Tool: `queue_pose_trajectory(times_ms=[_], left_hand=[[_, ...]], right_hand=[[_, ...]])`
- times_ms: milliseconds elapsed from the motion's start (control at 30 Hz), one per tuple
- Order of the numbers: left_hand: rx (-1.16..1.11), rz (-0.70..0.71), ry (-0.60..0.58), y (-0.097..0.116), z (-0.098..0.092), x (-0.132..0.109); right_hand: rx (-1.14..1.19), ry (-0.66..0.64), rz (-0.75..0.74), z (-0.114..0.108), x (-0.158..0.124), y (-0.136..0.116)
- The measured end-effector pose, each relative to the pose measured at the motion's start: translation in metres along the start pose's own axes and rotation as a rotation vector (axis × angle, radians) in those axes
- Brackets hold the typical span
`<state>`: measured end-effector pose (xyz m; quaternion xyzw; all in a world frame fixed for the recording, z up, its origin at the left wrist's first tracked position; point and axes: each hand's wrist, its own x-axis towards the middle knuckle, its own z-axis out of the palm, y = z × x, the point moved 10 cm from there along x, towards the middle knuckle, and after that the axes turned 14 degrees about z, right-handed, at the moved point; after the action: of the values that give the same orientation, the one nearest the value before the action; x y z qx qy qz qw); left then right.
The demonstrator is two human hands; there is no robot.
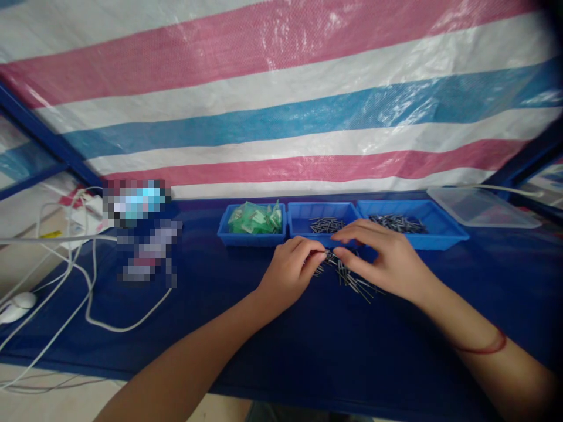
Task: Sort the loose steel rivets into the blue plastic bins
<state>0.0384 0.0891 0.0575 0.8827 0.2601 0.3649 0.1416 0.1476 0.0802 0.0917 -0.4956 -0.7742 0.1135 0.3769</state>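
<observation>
Mid-frame, yr L hand (288, 266) is pinched (can't tell if on anything), yr R hand (391, 258) spread by thin dark pins (350, 279), so prob. best separate 'em gently.

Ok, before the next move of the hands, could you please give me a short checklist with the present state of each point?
1. Left hand at the loose metal pieces: ok, fingertips at the pile.
2. Left hand's grip on one piece: cannot tell, too small and partly hidden.
3. Right hand with thumb and index finger apart: ok.
4. Loose metal pieces lying parallel: not ok, they point different ways.
5. Green packets in the left bin: ok.
6. White cable away from both hands: ok, off to the left.
</observation>
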Motion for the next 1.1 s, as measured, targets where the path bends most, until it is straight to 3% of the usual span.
queue_pose_trajectory(times_ms=[300,533,667,867,1100], left_hand=[[-0.242,-0.169,0.078,-0.019,0.005,-0.008],[-0.599,-0.340,0.250,-0.033,0.010,-0.014],[-0.658,-0.360,0.286,-0.032,0.010,-0.014],[-0.545,-0.361,0.206,-0.030,0.009,-0.013],[-0.356,-0.138,0.016,-0.003,0.013,-0.003]], right_hand=[[0.193,-0.122,0.159,0.019,-0.002,0.007],[0.199,-0.215,0.252,0.033,-0.003,0.014],[0.217,-0.214,0.310,0.032,-0.003,0.020],[0.309,-0.162,0.394,0.025,-0.005,0.026],[0.373,-0.152,0.382,0.023,-0.005,0.022]])
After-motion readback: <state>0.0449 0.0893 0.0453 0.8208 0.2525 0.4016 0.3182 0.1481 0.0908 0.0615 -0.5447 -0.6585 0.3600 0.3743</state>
